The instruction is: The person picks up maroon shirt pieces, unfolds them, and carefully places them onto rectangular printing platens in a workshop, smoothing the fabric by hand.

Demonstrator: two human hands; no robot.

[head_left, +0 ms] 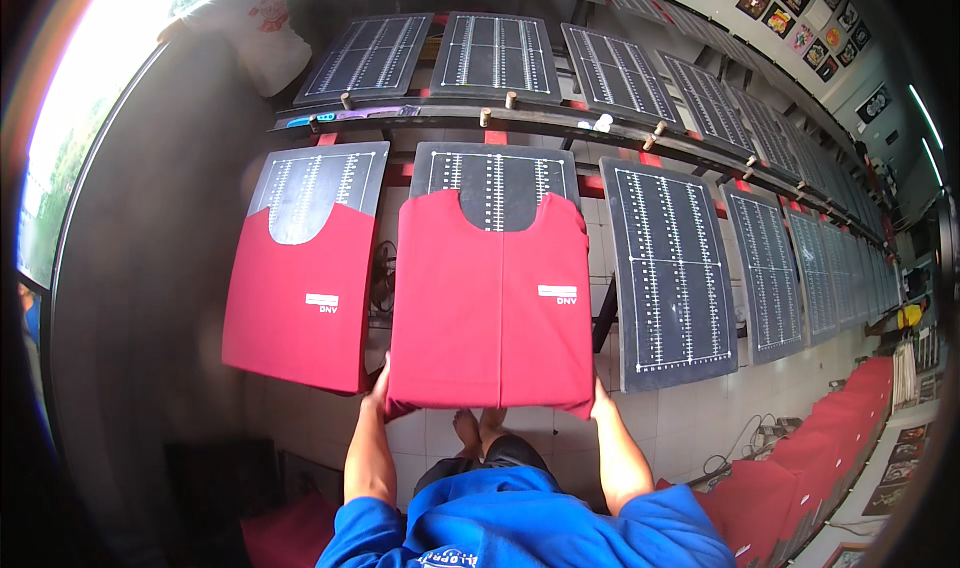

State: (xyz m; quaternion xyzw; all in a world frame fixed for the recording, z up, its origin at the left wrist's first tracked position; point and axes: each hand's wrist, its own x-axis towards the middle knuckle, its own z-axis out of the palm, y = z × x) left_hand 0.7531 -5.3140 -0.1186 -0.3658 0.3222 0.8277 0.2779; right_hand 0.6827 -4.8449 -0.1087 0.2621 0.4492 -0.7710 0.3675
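**Red shirt pulled onto the board**

Head view: both hands grip the lower corners of the red shirt, left hand and right hand closed on its hem. It lies between them over the dark board. Smoothing it flat looks due next.

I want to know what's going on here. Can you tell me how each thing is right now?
Middle red shirt: pulled over its board, collar end bare.
Left red shirt: on its board, flat.
Right board: bare, no shirt.
Left hand: grip on the middle shirt's lower left corner.
Right hand: grip on its lower right corner.
Red shirt stack: piled up.
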